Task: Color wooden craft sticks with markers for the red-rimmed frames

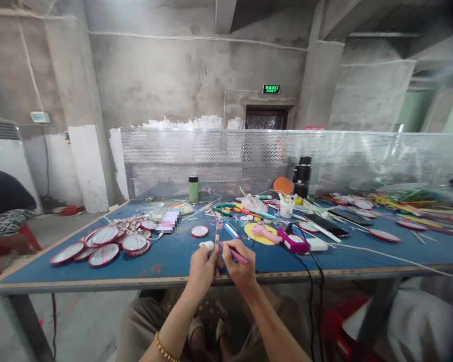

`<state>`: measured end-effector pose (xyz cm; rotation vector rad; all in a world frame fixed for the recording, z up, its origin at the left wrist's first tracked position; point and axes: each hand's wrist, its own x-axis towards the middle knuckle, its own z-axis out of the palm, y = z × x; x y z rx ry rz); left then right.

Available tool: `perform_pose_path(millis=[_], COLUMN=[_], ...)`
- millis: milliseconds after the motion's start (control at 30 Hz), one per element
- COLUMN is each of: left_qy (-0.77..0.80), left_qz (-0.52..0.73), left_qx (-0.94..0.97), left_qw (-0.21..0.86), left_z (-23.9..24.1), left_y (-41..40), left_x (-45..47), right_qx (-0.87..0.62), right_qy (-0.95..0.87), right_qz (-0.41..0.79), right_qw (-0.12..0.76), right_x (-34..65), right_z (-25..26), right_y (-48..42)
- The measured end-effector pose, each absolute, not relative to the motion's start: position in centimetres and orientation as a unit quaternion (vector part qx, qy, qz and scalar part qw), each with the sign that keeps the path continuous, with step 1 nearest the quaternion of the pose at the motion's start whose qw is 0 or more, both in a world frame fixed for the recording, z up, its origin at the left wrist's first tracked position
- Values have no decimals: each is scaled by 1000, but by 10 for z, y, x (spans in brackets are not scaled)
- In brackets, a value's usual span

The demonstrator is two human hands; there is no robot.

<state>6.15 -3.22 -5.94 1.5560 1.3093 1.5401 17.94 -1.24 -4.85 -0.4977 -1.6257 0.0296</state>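
My right hand [240, 261] is closed around a pink marker pen [238, 255], whose tip points toward my left hand. Close beside it, my left hand [203, 265] has its fingers pinched together near the table's front edge. A small white piece [207, 245] shows at the left fingers; whether it is held or wrapped round a finger I cannot tell. What lies in the pinch is hidden. Just beyond the hands are a blue marker [231, 231] and a round red-rimmed mirror [199, 231].
Many red-rimmed mirrors [104, 235] are heaped at the left, near a phone [168, 221]. To the right lie a pink glue gun [264, 233], a purple device [295, 241], cables and a dark phone [327, 225]. A green bottle [193, 189] and black flask [302, 177] stand behind.
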Motion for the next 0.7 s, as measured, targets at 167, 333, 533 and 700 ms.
perform_pose_path(millis=[167, 333, 533, 700], left_qy=[502, 502, 498, 502], left_qz=[569, 573, 570, 571], left_qx=[576, 581, 583, 588], left_qw=[304, 285, 295, 276], left_z=[-59, -59, -58, -59], left_y=[-33, -33, -33, -32], left_x=[62, 62, 62, 61], right_qx=[-224, -220, -225, -222], right_qy=[-709, -720, -708, -717], right_qz=[12, 21, 16, 22], right_qw=[669, 658, 669, 660], right_x=[179, 179, 179, 179], right_z=[-49, -51, -52, -51], right_y=[-12, -11, -10, -11])
